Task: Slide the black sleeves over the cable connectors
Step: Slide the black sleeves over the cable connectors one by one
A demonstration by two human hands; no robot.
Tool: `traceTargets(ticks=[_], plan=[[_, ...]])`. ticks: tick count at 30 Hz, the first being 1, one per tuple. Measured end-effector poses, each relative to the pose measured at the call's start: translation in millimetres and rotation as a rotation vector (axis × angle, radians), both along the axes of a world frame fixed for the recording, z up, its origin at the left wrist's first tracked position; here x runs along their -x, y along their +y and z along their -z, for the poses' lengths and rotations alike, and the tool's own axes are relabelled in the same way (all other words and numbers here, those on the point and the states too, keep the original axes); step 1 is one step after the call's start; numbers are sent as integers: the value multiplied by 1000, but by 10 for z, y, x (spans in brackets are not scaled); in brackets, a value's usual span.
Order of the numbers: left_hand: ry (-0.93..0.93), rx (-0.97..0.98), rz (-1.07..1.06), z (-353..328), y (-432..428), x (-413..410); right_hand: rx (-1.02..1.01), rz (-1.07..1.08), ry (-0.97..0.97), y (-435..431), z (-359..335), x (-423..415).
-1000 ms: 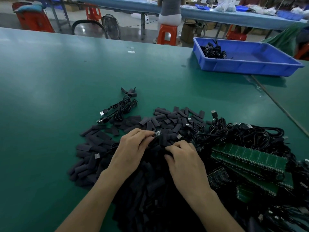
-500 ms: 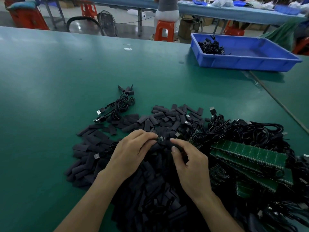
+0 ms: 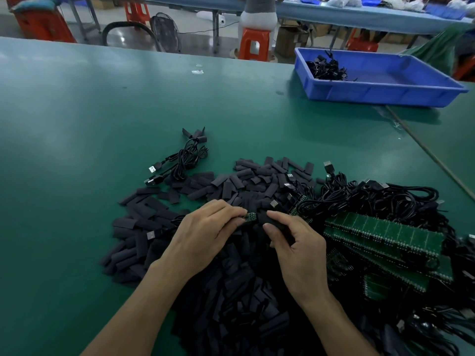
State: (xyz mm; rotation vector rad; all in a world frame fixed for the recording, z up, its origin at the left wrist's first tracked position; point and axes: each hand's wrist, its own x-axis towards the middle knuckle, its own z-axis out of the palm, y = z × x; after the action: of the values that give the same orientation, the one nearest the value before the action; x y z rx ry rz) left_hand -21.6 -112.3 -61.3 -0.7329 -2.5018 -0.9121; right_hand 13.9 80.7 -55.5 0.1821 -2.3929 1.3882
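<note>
A wide heap of flat black sleeves (image 3: 231,278) covers the green table in front of me. My left hand (image 3: 203,235) pinches a small green connector board (image 3: 250,217) at its left end, just above the heap. My right hand (image 3: 295,250) grips one black sleeve (image 3: 267,220) between thumb and forefinger; its open end meets the right end of the board. The cable that leads to the board is hidden under my hands. A tangle of black cables (image 3: 372,201) with USB plugs lies to the right.
Green circuit-board strips (image 3: 385,232) are stacked at right under the cables. A small bundle of cables (image 3: 185,160) lies apart, behind the heap. A blue tray (image 3: 380,95) with some cables stands at the back right. Stools and another bench are beyond the table's far edge.
My right hand has lifted off the heap with a sleeve and brought it up to the board that my left hand holds. The left hand has hardly moved.
</note>
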Motion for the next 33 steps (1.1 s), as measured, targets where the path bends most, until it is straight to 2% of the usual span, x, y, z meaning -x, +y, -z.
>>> traceTargets(ticks=[9,17,24,33], plan=[[-32,9,17,-8,-2,-13,7,3,-10,0,43,24],[-112,-84,-3,15,-14,7,-33,20,-17,3,40,29],[-140,-83,11,19,-16,12,-6,-18,-41,0,2,21],[-295,-196,41,-63,-34,69,4,-70,-33,27,27,36]])
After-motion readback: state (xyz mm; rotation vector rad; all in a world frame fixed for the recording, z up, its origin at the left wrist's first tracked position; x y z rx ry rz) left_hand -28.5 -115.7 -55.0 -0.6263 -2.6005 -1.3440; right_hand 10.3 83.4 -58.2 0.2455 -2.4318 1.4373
